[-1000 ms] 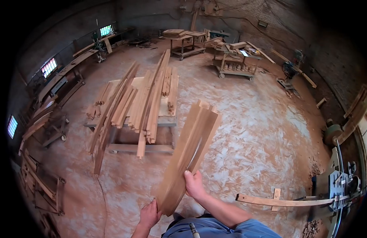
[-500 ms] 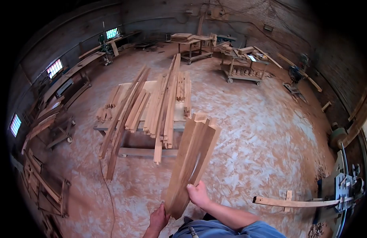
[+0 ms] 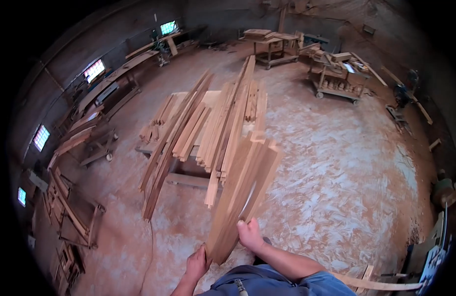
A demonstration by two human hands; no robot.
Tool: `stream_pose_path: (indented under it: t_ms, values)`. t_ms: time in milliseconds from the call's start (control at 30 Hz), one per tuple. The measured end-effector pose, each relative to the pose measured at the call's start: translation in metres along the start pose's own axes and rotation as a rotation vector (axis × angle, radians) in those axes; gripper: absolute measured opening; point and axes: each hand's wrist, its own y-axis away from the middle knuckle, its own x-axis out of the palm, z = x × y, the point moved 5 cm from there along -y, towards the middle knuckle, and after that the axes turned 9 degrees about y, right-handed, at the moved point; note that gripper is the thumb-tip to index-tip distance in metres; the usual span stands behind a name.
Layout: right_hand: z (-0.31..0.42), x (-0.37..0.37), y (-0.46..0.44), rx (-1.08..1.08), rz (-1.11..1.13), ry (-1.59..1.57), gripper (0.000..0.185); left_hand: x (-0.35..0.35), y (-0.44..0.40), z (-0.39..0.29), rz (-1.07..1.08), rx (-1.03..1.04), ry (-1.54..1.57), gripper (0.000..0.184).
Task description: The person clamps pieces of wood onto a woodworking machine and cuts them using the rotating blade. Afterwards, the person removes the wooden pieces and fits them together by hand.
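Between my two hands is a bundle of wooden boards (image 3: 242,197), tilted away from me, with stepped far ends. My left hand (image 3: 197,262) grips its near left edge, low down. On the right side my right hand (image 3: 250,234) is closed round the edge, thumb on top; its other fingers are hidden under the wood. Just beyond the bundle stands a low work table (image 3: 188,181) stacked with long wooden strips (image 3: 233,113). The far end of the bundle overlaps the stack in view; whether they touch I cannot tell.
Two long dark strips (image 3: 156,197) jut over the table's near edge. A cable (image 3: 151,251) runs along the dusty floor. At the back right is a wheeled cart (image 3: 336,92) with wood pieces. Racks of lumber (image 3: 72,212) line the left; a machine (image 3: 430,261) stands at lower right.
The view has swung left and the surroundings have shifted right in it. Both hands keep their hold on the boards, whose far end now overlaps the stacked strips more.
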Motion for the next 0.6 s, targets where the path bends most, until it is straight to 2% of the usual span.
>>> stream_pose_path:
  t_ms: [100,200,267,333,367,467,600]
  values:
    - [-0.022,-0.014,-0.031,-0.002,-0.039,-0.158,0.025,-0.004,-0.028,-0.019,0.002,-0.014,-0.012,0.076]
    - [-0.023,-0.042,-0.057,0.081,-0.085,-0.173,0.029,-0.004,-0.058,-0.039,-0.004,0.002,-0.031,0.076]
    - [-0.021,-0.065,-0.076,0.05,-0.032,-0.132,0.032,-0.005,-0.081,-0.057,0.031,-0.022,-0.04,0.075]
    - [-0.046,-0.079,-0.099,0.05,0.026,-0.311,0.032,-0.004,-0.102,-0.067,0.035,-0.018,-0.052,0.074]
    - [-0.066,-0.089,-0.107,0.105,-0.027,-0.313,0.037,-0.003,-0.113,-0.073,0.029,0.006,-0.055,0.073]
    - [-0.05,-0.115,-0.128,0.222,-0.183,-0.531,0.046,0.0,-0.145,-0.09,0.055,0.022,-0.02,0.07]
    - [-0.045,-0.147,-0.163,0.109,-0.131,-0.617,0.058,0.004,-0.183,-0.105,0.128,0.059,-0.003,0.07]
